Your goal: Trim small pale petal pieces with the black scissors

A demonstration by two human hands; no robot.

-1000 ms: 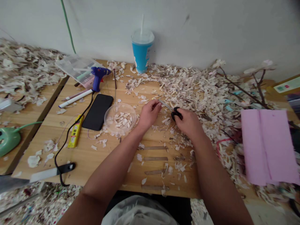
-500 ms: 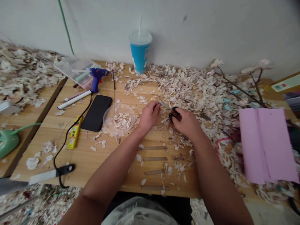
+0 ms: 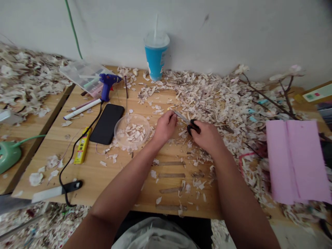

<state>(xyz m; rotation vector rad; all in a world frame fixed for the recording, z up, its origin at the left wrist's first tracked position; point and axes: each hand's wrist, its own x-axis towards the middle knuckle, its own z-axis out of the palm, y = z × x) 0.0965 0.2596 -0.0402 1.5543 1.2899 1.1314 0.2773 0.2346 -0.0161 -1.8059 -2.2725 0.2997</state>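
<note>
In my right hand [image 3: 207, 136] is a pair of black-handled scissors [image 3: 182, 117], its blades close together and pointing left. The blade tips reach the fingers of my left hand [image 3: 165, 126], which are pinched together; what they hold is too small to make out. Just left of that hand sits a round clear plastic dish [image 3: 116, 130] with pale cut pieces [image 3: 136, 135] in it. Behind and right of the scissors spreads a heap of pale scraps [image 3: 207, 90]. Several thin brownish strips [image 3: 171, 175] lie on the wooden table between my forearms.
On the left are a black phone [image 3: 107, 123], a yellow box [image 3: 82, 146], a blue glue gun [image 3: 107, 84] with its black cord, a white marker [image 3: 82, 109] and a knife-like tool [image 3: 55, 192]. A blue cup [image 3: 156, 58] stands by the wall. Pink paper [image 3: 298, 160] and twigs [image 3: 269, 97] lie right.
The scissor blades have gone from spread apart to nearly closed at my left fingertips. Both hands stay in almost the same place.
</note>
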